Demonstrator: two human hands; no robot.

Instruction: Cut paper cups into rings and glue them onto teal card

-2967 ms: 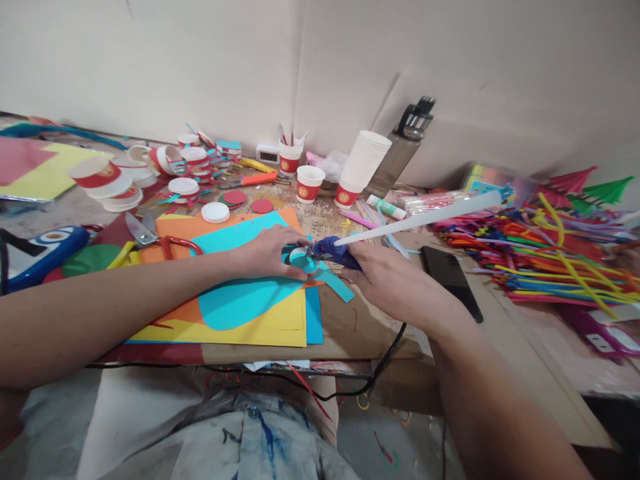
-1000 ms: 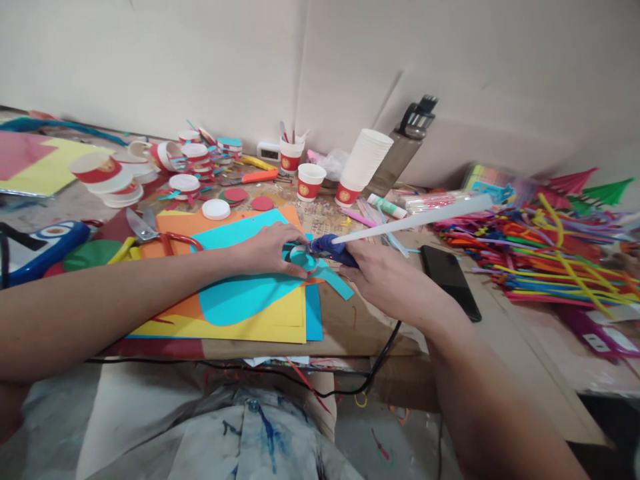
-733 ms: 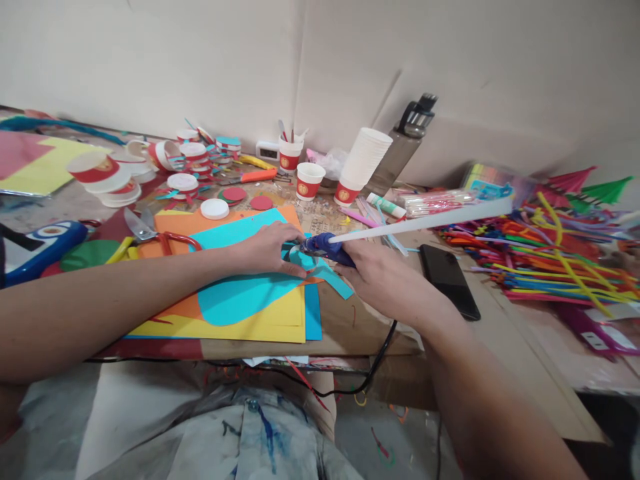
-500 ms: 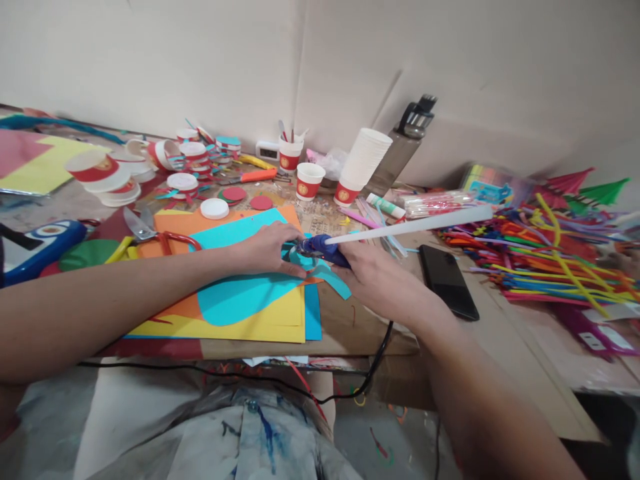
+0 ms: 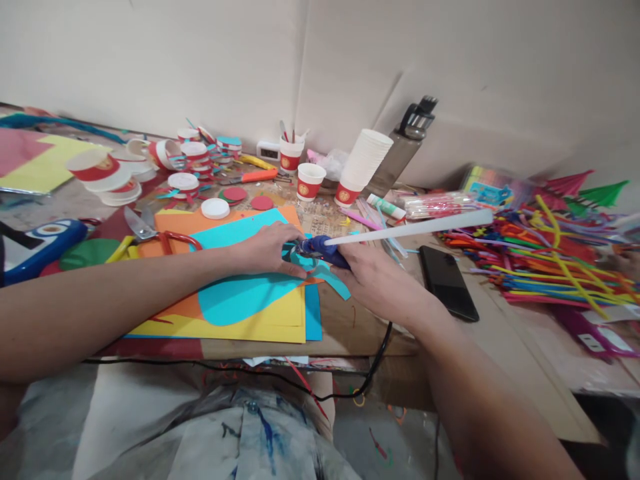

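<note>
My right hand (image 5: 383,280) is closed around the handle of a dark blue hot glue gun (image 5: 325,245). A long white glue stick (image 5: 415,227) juts out of its back end toward the right. The gun's nozzle points left, at the fingers of my left hand (image 5: 267,248). Those fingers curl round small cut pieces of light blue paper, partly hidden by the hand and the gun. A curved light blue paper strip (image 5: 337,285) sticks out below the gun. Under my left hand lies a light blue sheet (image 5: 240,303) on orange and yellow paper (image 5: 270,332).
Red-handled scissors (image 5: 180,241) and a white lid (image 5: 215,209) lie near the paper. Behind stand paper cups (image 5: 311,181) and a tilted bottle (image 5: 397,157). At right are a phone (image 5: 449,281) and pipe cleaners (image 5: 545,267). The glue gun's black cord (image 5: 383,350) hangs over the table edge.
Both hands, the glue gun and the paper stay almost in place. A blurred shape has come in at the far right edge, beside the pipe cleaners.
</note>
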